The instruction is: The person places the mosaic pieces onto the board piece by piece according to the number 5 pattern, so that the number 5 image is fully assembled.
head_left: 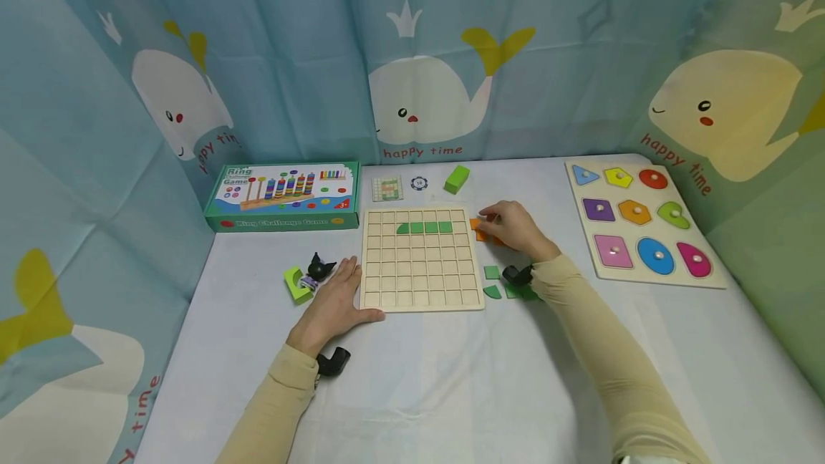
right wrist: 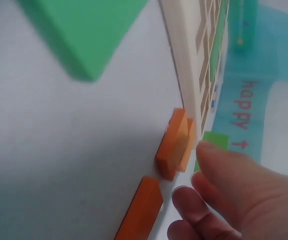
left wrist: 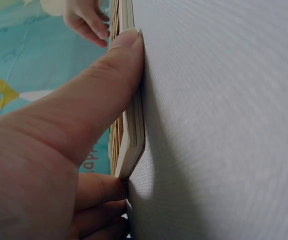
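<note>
A square wooden grid board (head_left: pixel 419 271) lies on the white table, with a row of green pieces (head_left: pixel 430 228) in its upper part. My left hand (head_left: pixel 331 306) rests at its near left corner, fingers straight along the left side and thumb (left wrist: pixel 119 60) against the front edge. To the right of the board, my right hand (head_left: pixel 515 228) hovers over small orange pieces (head_left: pixel 480 236), its fingers loosely bent. In the right wrist view, the thumb tip (right wrist: pixel 206 152) is close beside an orange piece (right wrist: pixel 171 145), and nothing shows between thumb and fingers.
Loose green pieces (head_left: pixel 492 273) lie below my right wrist. A shape puzzle board (head_left: pixel 580 228) stands far right, a Ring Challenge Game box (head_left: pixel 290 220) back left. Behind the board are a pattern card (head_left: pixel 387 189), a round chip (head_left: pixel 419 183) and a green block (head_left: pixel 457 180). A small black-headed figure (head_left: pixel 317 268) sits by a lime-green block (head_left: pixel 296 288).
</note>
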Action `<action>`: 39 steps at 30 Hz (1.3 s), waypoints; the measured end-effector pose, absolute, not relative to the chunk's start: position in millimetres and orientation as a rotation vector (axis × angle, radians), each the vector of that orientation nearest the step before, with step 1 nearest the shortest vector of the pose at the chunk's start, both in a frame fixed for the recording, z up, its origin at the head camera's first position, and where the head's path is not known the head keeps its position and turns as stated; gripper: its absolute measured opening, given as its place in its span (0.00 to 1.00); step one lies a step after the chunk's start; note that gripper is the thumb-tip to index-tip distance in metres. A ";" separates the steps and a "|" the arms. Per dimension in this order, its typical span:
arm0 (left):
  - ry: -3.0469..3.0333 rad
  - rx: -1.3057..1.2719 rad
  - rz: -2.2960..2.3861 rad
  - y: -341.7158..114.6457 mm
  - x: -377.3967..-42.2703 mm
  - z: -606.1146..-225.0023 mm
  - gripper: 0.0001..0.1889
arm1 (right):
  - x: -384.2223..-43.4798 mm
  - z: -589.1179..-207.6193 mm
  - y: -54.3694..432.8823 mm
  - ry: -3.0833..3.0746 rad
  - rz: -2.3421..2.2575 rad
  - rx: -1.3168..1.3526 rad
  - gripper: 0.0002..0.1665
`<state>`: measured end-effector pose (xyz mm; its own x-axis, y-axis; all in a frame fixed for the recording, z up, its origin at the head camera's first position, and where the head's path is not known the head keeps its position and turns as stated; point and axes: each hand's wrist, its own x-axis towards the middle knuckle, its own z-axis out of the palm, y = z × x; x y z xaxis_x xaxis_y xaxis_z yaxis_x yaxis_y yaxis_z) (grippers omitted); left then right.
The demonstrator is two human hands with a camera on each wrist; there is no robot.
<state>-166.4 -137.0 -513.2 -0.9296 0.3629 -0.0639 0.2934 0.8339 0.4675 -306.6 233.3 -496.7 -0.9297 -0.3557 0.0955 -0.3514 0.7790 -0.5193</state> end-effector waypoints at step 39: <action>2.861 0.496 0.713 -137.1 -166.6 -513.6 0.55 | -314.2 -501.1 219.9 3.048 -0.638 -0.489 0.17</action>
<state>-166.6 -137.1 -513.6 -0.9339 0.3513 -0.0659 0.2794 0.8325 0.4785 -314.2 219.9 -501.1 -0.9518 -0.2979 0.0734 -0.3023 0.8700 -0.3895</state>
